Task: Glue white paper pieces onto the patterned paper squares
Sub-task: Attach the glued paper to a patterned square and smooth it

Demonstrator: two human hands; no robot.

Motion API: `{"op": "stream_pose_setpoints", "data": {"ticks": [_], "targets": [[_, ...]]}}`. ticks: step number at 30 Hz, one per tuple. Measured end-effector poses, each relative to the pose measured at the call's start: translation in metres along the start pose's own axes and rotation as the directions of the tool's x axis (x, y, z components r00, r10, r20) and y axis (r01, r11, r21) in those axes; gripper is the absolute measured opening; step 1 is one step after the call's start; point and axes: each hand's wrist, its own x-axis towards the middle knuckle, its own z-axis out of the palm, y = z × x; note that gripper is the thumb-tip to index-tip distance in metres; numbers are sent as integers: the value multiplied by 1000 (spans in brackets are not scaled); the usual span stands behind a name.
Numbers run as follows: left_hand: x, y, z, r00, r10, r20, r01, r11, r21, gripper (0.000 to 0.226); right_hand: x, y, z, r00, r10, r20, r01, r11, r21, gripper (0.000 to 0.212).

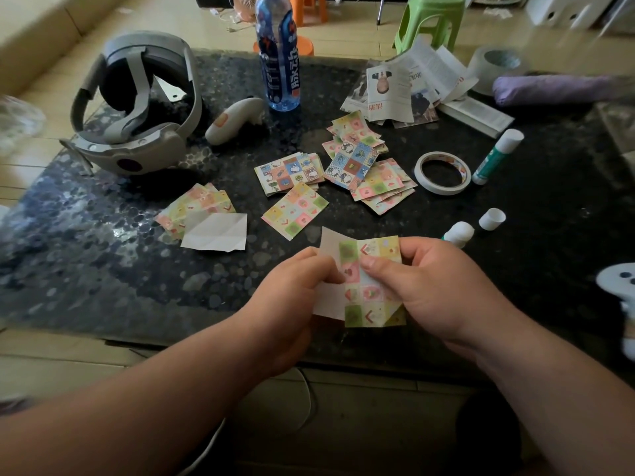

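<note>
Head: dark speckled table (113, 269), tiled floor (357, 36); left hand (292, 293), right hand (433, 290) grip pinched on patterned square (372, 300).

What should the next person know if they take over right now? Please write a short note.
Left hand pinches the white paper piece; right hand pinches the patterned square lying over it.
Uncapped glue stick and a cap lie right of the hands.
Done: this pair is brought together; bond cannot be seen.
Left: loose patterned squares and another white sheet wait on the table.
</note>
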Motion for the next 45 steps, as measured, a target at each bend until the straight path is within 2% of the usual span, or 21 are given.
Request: {"op": "stream_pose_setpoints", "data": {"ticks": [4, 9, 13, 15, 18, 23, 29, 36, 45], "targets": [[-2, 1, 0, 1000, 9, -13, -9, 1000, 29, 31, -1, 0, 1, 1000, -16, -15, 16, 1000, 18, 8], [-4, 7, 0, 1000, -7, 7, 8, 998, -68, 29, -3, -1, 0, 1000, -11, 11, 10, 997, 71, 8], [-4, 11, -3, 1000, 18, -2, -18, 992, -128, 37, -3, -2, -4, 1000, -17, 5, 17, 992, 127, 10], [-3, 12, -4, 999, 35, -26, -38, 994, -105, 33, -3, -3, -5, 1000, -21, 7, 20, 992, 125, 9], [-1, 12, -5, 996, 55, -64, -57, 998, -29, 11, -2, -5, -8, 1000, -28, -10, 29, 992, 122, 9], [2, 8, -7, 987, 79, -139, -74, 997, 38, 10, -5, -10, -17, 998, -56, -35, 62, 983, 175, 9], [-7, 8, -3, 993, 111, -36, -107, 990, 86, 13, -11, -8, -3, 991, -106, 83, 90, 981, 172, 12], [-19, 9, -6, 981, 185, 51, -187, 982, 30, 29, -12, -10, -5, 990, -116, 80, 95, 968, 231, 13], [-21, 14, -9, 968, 244, 55, -244, 970, -2, 25, -10, -11, -2, 989, -125, 79, 104, 966, 237, 23]]}}
